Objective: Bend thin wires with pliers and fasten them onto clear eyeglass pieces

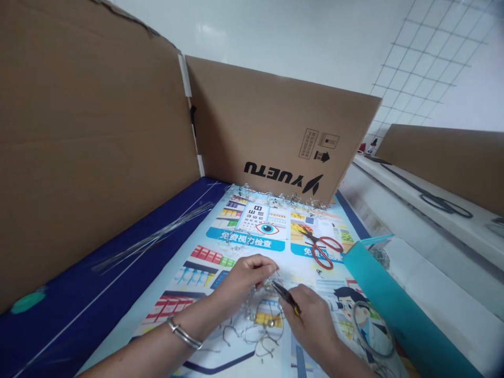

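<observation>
"Two hands in play here, so what's the layout, left to right?"

"Far left, a bundle of long thin strips on the blue cloth; next the left hand, thumb and forefinger pinched on a thin wire, held up above the printed sheet; below it, a loose tangle of wire bits; then the pliers with the right hand wrapped round their handles; past those, red scissors and a teal box."

"Are the pliers biting the wire?"

"Can't tell tbh; the tips are right by the left fingertips, but it's too fine to make out."

"How would that wire handle?"

"Next to no weight, I'd guess; springy, easy to kink and probably a bit slick, so pinch it close to the bend; the pliers look solid and stiff, best gripped well back on the handles, like now."

"Which way does it all point?"

"Pliers run lower right to upper left, nose towards the left hand; a short bit of wire pokes up past the fingertips; the rest is lost in the clutter, so no calling its full long axis."
</observation>
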Tool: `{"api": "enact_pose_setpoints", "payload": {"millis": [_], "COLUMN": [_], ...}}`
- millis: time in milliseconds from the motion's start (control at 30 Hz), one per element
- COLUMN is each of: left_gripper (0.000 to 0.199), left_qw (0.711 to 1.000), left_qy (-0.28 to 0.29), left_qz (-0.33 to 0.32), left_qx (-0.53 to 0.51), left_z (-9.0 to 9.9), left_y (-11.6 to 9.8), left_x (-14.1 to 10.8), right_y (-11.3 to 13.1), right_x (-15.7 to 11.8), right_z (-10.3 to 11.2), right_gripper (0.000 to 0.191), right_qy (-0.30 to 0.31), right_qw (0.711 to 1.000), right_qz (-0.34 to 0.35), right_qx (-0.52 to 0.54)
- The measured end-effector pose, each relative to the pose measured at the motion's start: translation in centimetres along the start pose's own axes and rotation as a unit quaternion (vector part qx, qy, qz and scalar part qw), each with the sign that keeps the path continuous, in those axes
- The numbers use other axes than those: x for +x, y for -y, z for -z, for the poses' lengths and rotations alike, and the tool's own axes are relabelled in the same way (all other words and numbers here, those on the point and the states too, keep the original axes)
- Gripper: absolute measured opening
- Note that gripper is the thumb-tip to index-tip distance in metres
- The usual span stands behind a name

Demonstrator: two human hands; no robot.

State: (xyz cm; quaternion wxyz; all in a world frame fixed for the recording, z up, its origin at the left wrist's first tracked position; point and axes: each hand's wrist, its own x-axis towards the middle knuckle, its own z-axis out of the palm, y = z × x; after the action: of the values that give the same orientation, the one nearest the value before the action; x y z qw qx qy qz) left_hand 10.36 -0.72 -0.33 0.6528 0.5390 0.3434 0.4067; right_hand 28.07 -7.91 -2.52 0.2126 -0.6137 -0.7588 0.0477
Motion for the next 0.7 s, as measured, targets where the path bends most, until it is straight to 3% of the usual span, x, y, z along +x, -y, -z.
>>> {"api": "enact_pose_setpoints", "payload": {"millis": [133,333,700], "left_gripper": [0.018,0.014,0.016], "left_qw": [0.996,0.983,0.988], "left_qy": [-0.039,-0.047,-0.045], "left_qz": [-0.04,-0.066,-0.02], "left_qx": [0.075,0.167,0.148], "left_z": [0.2,0.12,-0.18], "left_y": [-0.37,-0.55,0.24], "left_x": [0.09,0.08,-0.01], "right_y": [-0.15,-0.02,-0.01], "right_x": [-0.02,-0.05,-0.28], "right_z": [0.1,0.14,-0.25], "right_gripper": [0.017,0.015,0.015], "right_qy": [-0.032,-0.056,-0.06], "right_qw": [0.998,0.992,0.987], "right_qz": [0.004,0.045,0.055], "right_qx": [-0.047,-0.104,-0.139]}}
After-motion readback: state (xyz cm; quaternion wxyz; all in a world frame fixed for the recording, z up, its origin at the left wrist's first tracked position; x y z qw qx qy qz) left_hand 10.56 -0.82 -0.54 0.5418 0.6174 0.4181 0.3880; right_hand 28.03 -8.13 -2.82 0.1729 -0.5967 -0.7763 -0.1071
